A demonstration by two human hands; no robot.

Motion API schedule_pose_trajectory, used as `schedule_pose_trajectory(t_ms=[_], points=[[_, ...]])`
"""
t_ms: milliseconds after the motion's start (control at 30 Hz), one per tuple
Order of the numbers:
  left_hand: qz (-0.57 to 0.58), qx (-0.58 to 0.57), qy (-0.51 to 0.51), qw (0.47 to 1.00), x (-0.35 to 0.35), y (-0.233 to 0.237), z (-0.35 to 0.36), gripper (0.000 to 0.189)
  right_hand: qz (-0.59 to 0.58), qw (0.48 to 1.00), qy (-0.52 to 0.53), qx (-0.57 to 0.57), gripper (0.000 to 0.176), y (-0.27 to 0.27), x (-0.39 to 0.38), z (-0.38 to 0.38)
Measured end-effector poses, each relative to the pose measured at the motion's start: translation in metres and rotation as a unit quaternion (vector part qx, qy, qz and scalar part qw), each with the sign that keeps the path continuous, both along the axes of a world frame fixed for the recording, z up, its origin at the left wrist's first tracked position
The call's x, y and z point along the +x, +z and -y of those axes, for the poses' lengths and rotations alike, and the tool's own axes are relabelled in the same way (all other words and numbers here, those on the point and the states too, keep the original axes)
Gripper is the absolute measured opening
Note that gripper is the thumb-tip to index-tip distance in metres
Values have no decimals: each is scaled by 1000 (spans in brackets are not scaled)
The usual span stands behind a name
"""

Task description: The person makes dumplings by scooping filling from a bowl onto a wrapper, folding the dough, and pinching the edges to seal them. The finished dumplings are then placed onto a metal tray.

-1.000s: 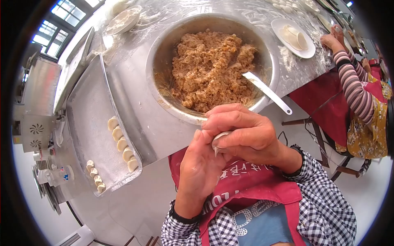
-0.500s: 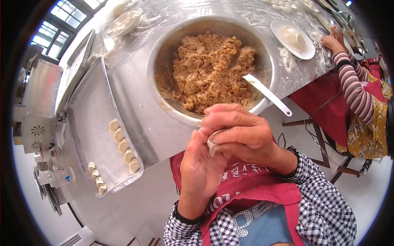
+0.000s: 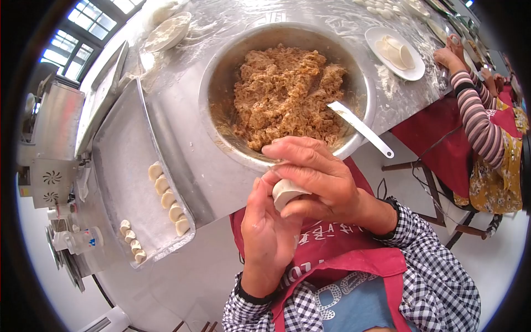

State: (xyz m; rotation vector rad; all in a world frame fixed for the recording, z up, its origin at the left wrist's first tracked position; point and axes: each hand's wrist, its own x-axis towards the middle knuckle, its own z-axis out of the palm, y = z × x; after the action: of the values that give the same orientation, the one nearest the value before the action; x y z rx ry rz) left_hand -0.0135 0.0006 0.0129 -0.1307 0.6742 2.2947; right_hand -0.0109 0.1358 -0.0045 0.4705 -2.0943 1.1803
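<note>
A pale dumpling (image 3: 287, 192) sits between my two hands, just in front of the large metal bowl. My right hand (image 3: 326, 180) closes over it from the right, with thumb and fingers on the dough. On the other side, my left hand (image 3: 268, 227) supports it with its fingertips, palm turned up. Part of the dumpling is hidden by the fingers. Behind them, the metal bowl (image 3: 212, 105) holds a brown minced filling (image 3: 287, 99). A white-handled spatula (image 3: 362, 128) leans on the bowl's right rim, its end in the filling.
On the left, a metal tray (image 3: 119, 144) carries two rows of dumplings (image 3: 168, 199). A plate of round wrappers (image 3: 395, 52) stands right of the bowl. At upper left is a floury dish (image 3: 168, 32). A co-worker's hand (image 3: 451, 58) is at the far right.
The right hand has shifted slightly left and its fingers have moved around the dumpling. More of the dumpling now shows between my hands. The bowl, spatula and tray look unchanged.
</note>
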Motion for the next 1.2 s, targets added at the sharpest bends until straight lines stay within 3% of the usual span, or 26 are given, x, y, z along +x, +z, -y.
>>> schedule_pose_trajectory(t_ms=[133,200,333,400,633,733,833,1033,1100,1133,1200], points=[[27,-16,21,999,1,6,-6,39,-7,1000,21,-2,25,0,0,-6],[61,-35,78,994,4,8,-9,38,-26,996,72,54,28,-4,0,-10],[87,-89,93,988,3,9,-10,39,-32,994,44,96,31,-4,0,-9],[40,-18,37,998,1,-1,-2,40,12,998,19,56,32,2,1,-4],[64,111,23,991,1,-9,0,47,6,1000,12,11,34,4,3,-3],[96,70,35,992,2,-4,-3,46,-38,998,14,49,32,2,1,-4],[118,153,59,979,4,-6,-3,44,-70,991,21,109,29,-3,0,-5],[95,106,56,988,-1,-2,9,46,-44,995,-12,83,29,8,0,6],[-33,5,17,999,-4,2,20,39,-42,999,3,4,36,12,1,8],[-37,0,26,999,-3,5,23,39,-46,999,11,-2,36,13,2,8],[-168,-184,103,963,-1,14,27,38,-45,999,12,-6,41,13,4,5]])
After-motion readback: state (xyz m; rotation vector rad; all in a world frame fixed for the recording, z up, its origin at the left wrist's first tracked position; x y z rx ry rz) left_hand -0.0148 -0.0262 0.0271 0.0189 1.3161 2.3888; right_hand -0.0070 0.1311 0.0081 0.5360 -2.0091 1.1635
